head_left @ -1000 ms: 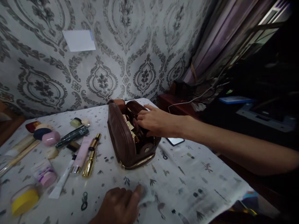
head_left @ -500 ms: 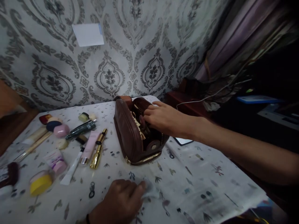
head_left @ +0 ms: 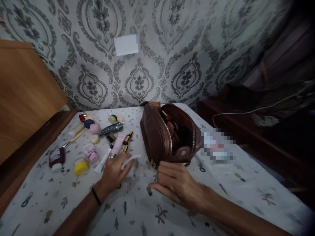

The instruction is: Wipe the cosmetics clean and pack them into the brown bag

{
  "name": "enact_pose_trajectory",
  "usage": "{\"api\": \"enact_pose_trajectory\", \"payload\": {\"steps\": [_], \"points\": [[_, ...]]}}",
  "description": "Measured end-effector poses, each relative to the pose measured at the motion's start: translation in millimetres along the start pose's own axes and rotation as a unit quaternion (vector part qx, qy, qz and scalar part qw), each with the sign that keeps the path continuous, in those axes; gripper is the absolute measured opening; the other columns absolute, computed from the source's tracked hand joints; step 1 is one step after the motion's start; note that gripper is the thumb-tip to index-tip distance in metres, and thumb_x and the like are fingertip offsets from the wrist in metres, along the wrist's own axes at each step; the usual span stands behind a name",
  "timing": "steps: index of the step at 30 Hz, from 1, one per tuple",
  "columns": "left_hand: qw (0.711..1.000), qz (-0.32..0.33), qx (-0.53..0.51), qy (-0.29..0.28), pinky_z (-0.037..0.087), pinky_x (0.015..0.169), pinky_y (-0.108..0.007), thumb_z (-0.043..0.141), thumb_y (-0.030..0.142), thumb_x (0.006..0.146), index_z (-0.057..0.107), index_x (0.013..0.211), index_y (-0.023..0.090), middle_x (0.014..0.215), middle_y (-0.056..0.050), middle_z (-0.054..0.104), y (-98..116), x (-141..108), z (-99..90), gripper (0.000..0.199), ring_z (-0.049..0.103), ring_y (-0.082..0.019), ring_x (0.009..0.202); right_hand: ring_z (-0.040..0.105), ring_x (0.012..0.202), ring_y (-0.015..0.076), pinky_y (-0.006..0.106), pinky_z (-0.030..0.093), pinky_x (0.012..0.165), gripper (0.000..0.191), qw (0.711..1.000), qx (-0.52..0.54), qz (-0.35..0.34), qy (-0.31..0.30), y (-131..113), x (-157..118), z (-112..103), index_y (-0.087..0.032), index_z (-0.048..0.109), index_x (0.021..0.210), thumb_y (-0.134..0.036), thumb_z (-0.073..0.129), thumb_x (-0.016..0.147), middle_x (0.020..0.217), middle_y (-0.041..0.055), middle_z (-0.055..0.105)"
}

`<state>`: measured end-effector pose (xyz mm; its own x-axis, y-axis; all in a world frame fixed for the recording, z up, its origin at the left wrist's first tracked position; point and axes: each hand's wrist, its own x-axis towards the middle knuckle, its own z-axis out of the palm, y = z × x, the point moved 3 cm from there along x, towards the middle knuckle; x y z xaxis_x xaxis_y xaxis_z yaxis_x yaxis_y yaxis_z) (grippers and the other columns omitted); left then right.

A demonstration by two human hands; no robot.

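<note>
Right by the middle of the table [head_left: 162, 209], the left hand [head_left: 114, 172] has its thumb and fingers closed on a thin whitish piece [head_left: 131, 159], blurred at its end; a black band [head_left: 96, 196] circles that wrist. The right hand [head_left: 174, 180] is at the near side of the brown bag [head_left: 156, 131], fingers curled inward and thumb pointing toward the left hand; whether anything sits inside that curl I cannot tell.

The bag stands open toward the far edge of the table, its zip parted; gold and reddish items show in the dark interior. Beyond the left hand lie a gold-and-black bottle [head_left: 128, 138], a pink tube [head_left: 118, 143] and a slim white tube [head_left: 103, 161]; a dark green tube [head_left: 111, 129] lies farther back.

Toward the far left corner are a red item [head_left: 82, 117], a dark blue round item [head_left: 89, 123] and a pink round item [head_left: 94, 128], close together; nearer the left edge rest a brush [head_left: 76, 136], a dark bottle [head_left: 57, 157] with a white cap and a yellow jar [head_left: 81, 166]; a pixelated patch [head_left: 216, 146] hides something toward the right edge.
</note>
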<state>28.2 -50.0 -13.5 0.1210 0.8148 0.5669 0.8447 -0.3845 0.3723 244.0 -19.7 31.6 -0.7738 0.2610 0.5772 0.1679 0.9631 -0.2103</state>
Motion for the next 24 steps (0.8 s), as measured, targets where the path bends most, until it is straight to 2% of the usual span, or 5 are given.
{"api": "enact_pose_trajectory", "payload": {"steps": [4,8,11,16,24], "points": [[0.982,-0.178,-0.025,0.064,0.044,0.057,-0.021,0.051,0.036,0.093,0.066,0.09,0.018,0.069,0.002,0.068,-37,7,-19.8,0.024,0.059,-0.012,0.057,0.051,0.059,0.0134,0.026,0.037,0.057,0.038,0.99,0.099,0.091,-0.038,8,4,47,-0.019,0.054,0.066,-0.031,0.048,0.102,0.063,0.0012,0.057],[0.955,-0.251,-0.027,0.154,0.043,0.059,-0.021,0.052,0.041,0.089,0.066,0.093,0.016,0.074,0.001,0.067,-61,8,-37.4,0.028,0.057,-0.013,0.063,0.057,0.065,0.0139,0.024,0.041,0.062,0.014,0.958,0.191,0.209,-0.048,12,23,79,-0.018,0.062,0.076,-0.017,0.059,0.09,0.072,0.0019,0.064],[0.949,-0.266,-0.006,0.171,0.041,0.059,-0.022,0.052,0.042,0.088,0.065,0.092,0.016,0.071,0.002,0.064,-72,7,-42.5,0.029,0.054,-0.013,0.061,0.059,0.067,0.0136,0.023,0.042,0.06,0.009,0.913,0.297,0.28,-0.027,9,39,99,-0.019,0.062,0.079,-0.018,0.058,0.086,0.073,0.0001,0.065],[0.961,-0.243,0.039,0.127,0.04,0.059,-0.022,0.05,0.041,0.09,0.065,0.097,0.017,0.075,0.001,0.066,-76,5,-38.5,0.029,0.051,-0.011,0.054,0.052,0.054,0.0104,0.021,0.041,0.051,0.025,0.798,0.48,0.363,0.039,8,44,138,-0.019,0.053,0.071,-0.037,0.056,0.088,0.066,-0.0013,0.059],[0.967,-0.21,0.109,0.092,0.041,0.062,-0.025,0.048,0.041,0.092,0.065,0.103,0.019,0.078,-0.002,0.071,-79,1,-27.9,0.03,0.058,-0.015,0.057,0.049,0.053,0.0098,0.02,0.04,0.05,0.027,0.792,0.494,0.355,0.049,7,36,143,-0.02,0.053,0.071,-0.041,0.059,0.087,0.062,-0.0027,0.055]]}}
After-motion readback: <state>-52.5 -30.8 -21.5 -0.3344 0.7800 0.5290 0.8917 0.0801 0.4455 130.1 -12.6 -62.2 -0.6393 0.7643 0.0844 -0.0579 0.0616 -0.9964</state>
